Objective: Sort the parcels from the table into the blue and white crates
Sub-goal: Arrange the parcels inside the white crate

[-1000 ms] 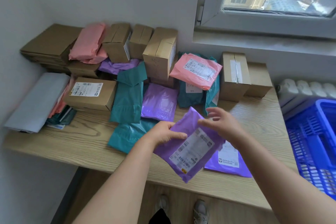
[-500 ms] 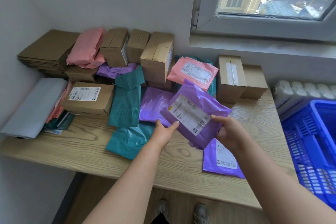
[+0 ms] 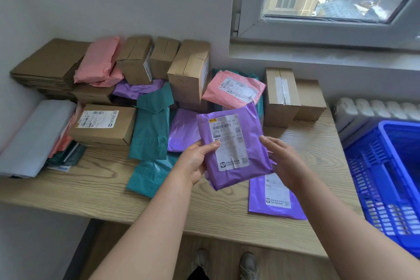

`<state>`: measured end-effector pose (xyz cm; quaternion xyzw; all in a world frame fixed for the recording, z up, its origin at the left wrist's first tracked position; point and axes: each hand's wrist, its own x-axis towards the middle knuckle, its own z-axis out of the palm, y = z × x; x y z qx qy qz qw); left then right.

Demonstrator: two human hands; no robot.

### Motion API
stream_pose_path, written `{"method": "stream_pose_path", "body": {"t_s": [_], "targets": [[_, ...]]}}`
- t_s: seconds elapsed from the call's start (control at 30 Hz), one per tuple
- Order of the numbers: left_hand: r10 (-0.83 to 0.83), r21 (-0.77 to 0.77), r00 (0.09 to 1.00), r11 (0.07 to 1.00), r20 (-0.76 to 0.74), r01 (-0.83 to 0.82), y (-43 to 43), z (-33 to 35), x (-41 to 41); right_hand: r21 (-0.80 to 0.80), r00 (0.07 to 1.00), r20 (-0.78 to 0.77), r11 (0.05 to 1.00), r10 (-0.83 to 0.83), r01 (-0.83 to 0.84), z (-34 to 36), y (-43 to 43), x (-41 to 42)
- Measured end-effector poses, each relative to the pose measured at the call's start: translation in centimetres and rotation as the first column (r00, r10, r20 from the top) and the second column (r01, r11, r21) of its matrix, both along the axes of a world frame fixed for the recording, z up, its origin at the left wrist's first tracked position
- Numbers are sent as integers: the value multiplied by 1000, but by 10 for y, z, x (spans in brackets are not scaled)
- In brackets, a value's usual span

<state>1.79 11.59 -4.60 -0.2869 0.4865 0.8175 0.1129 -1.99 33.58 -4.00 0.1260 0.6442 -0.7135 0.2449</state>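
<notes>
Head view: we're holding purple parcel [image 3: 236,177] label-up for reading; left grip [image 3: 195,163] pinching its edge, right grip [image 3: 286,161] flat-fingered alongside.

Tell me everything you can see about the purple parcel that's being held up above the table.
The purple parcel is a plump mailer of glossy, crinkled plastic with a white barcoded shipping label on its front. It is held above the wooden table, label facing the camera, slightly tilted. The left hand grips its left edge, thumb on the label; the right hand is open at its right edge, contact unclear.
</notes>
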Motion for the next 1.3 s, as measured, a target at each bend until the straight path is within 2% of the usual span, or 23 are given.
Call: {"method": "stream_pose_path", "body": {"t_s": [0.13, 0.3, 0.53, 0.7, 0.83, 0.97, 1.1, 1.2, 1.3], "targets": [[-17, 96, 1000, 995, 23, 15, 8, 2, 3, -85, 995, 16, 991, 102, -100, 3, 1, -2], [63, 231, 998, 971, 7, -63, 14, 3, 5, -201, 998, 59, 979, -2, 14, -2, -3, 3], [47, 278, 999, 959, 26, -52, 11, 3, 8, -273, 997, 75, 962, 19, 2, -6, -1, 7], [25, 279, 999, 960, 25, -31, 16, 3, 7, -259, 998, 66, 965, -8, 24, -5, 2, 7], [-38, 224, 993, 975, 108, 13, 24, -16, 5, -127, 992, 84, 986, -96, 106, -19, 12, 14], [-151, 44, 951, 988, 268, 145, 49, -51, 12, 101, 992, 98, 992, -82, 72, -36, 36, 33], [-216, -90, 900, 959, 378, 267, 87, -72, 23, 350, 988, 139, 937, -72, 19, -53, 64, 49], [-209, -180, 894, 937, 396, 299, 112, -86, 18, 435, 981, 161, 900, -109, 29, -74, 86, 47], [-195, -381, 902, 857, 385, 348, 130, -96, 8, 487, 986, 134, 873, -102, 24, -85, 98, 36]]}}
